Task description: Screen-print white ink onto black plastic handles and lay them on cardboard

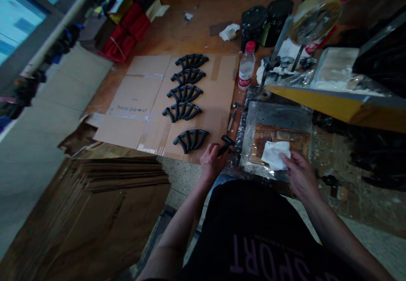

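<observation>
My left hand point(212, 161) is closed around a black curved handle point(226, 144) with a wider flat end, held by the cardboard's right edge. Between the fingers and thumb of my right hand point(301, 173) is a white cloth or tissue point(275, 154), over a plastic-covered plate point(275, 111) on the bench. Several rows of similar black handles point(192, 140) lie fanned out on the flat cardboard sheet point(127, 90) to the left. The nearest row sits apart from the others, close to my left hand.
A red-capped bottle point(246, 67) stands behind the plate, near two dark jars point(253, 23). A tape roll point(315, 16) and a yellow-edged machine part point(333, 105) rise at the right. Stacked cardboard point(123, 196) leans at lower left; red bundles point(122, 39) lie at the back.
</observation>
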A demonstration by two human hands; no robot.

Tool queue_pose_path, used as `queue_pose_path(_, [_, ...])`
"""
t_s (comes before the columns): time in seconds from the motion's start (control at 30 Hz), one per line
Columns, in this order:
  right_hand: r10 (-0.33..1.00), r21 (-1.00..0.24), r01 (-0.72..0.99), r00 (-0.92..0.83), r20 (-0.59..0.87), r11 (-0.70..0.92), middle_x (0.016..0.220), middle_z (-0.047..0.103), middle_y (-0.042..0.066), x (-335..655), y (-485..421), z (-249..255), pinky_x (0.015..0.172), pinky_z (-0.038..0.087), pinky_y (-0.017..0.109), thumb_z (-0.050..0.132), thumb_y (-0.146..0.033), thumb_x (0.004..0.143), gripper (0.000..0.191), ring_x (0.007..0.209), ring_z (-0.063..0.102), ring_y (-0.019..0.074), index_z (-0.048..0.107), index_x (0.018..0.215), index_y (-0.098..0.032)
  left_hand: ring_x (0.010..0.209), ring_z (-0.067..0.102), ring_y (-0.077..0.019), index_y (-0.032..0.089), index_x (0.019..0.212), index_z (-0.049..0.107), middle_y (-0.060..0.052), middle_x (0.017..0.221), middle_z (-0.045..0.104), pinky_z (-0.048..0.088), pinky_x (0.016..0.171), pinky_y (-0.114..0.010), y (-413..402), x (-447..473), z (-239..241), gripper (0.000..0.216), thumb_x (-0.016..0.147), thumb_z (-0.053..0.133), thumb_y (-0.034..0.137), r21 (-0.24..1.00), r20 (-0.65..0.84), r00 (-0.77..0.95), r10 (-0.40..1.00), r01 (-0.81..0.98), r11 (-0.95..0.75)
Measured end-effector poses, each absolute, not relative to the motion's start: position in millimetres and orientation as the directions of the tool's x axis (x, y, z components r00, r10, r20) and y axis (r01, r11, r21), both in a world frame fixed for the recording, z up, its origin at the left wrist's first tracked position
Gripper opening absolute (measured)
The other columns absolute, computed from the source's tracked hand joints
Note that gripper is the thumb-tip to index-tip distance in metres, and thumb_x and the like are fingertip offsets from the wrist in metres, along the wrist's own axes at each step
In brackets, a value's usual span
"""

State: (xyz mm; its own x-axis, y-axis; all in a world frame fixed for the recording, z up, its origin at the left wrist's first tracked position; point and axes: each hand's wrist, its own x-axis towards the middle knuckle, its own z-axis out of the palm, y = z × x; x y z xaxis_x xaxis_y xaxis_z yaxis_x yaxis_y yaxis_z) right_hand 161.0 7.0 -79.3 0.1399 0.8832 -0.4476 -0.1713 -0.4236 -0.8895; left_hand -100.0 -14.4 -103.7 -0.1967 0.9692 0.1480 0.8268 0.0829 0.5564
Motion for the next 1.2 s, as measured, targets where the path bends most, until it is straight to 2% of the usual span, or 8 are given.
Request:
queue_pose_path(0.37, [0.877,-0.881,-0.19,0.134,-0.461,-0.434,0.071,0.067,-0.002,156.2,5.2,-79.0,0.054,0.043,0.02,0.081,-0.043,0.062,0.033,0.059,0.055,0.0101,0.069,0.085,-0.021,0.085,0.062,-0.017,0.021,0.09,0.063,-0.006,0.095,0.065,0.046,0.073,-0.027,-11.6,-97.5,-100.0,0.021,0.086,0.058,0.042,0.577,0.146,-0.198,0.969,0.813,0.079])
queue_pose_path(0.63, [0.856,-0.86,-0.196,0.133,-0.499,-0.471,0.077,0.069,-0.001,148.5,5.9,-78.6,0.059,0.048,0.022,0.08,-0.042,0.064,0.035,0.063,0.06,0.0121,0.069,0.089,-0.022,0.082,0.063,-0.0159,0.021,0.089,0.062,-0.005,0.094,0.065,0.046,0.071,-0.026,-9.0,-108.2,-108.0,0.02,0.085,0.059,0.04,0.572,0.139,-0.232,0.963,0.812,0.113])
queue_pose_path(0.87, [0.849,-0.856,-0.152,0.129,-0.513,-0.494,0.083,0.069,0.0,144.4,6.9,-85.1,0.06,0.049,0.021,0.079,-0.044,0.065,0.036,0.068,0.061,0.013,0.069,0.092,-0.022,0.09,0.062,-0.0192,0.022,0.09,0.064,-0.004,0.094,0.065,0.045,0.074,-0.028,-3.7,-140.7,-142.5,0.014,0.083,0.061,0.034,0.457,0.087,-0.348,0.933,0.847,0.273])
queue_pose_path(1.07, [0.836,-0.841,-0.154,0.116,-0.537,-0.519,0.08,0.069,-0.001,137.0,10.3,-85.7,0.06,0.049,0.02,0.081,-0.043,0.063,0.037,0.067,0.061,0.0117,0.069,0.091,-0.022,0.095,0.058,-0.0205,0.023,0.094,0.064,-0.004,0.096,0.064,0.045,0.078,-0.03,-0.8,-155.7,-169.2,0.018,0.081,0.065,0.033,0.339,0.045,-0.29,0.956,0.905,0.258])
queue_pose_path(1.2, [0.833,-0.839,-0.148,0.121,-0.541,-0.523,0.077,0.068,-0.002,131.2,14.1,-84.1,0.061,0.049,0.019,0.082,-0.044,0.061,0.039,0.064,0.06,0.0107,0.069,0.09,-0.021,0.096,0.057,-0.0207,0.022,0.098,0.064,-0.005,0.098,0.064,0.045,0.08,-0.03,0.3,-155.8,-176.4,0.019,0.082,0.063,0.033,0.307,0.05,-0.277,0.96,0.919,0.249])
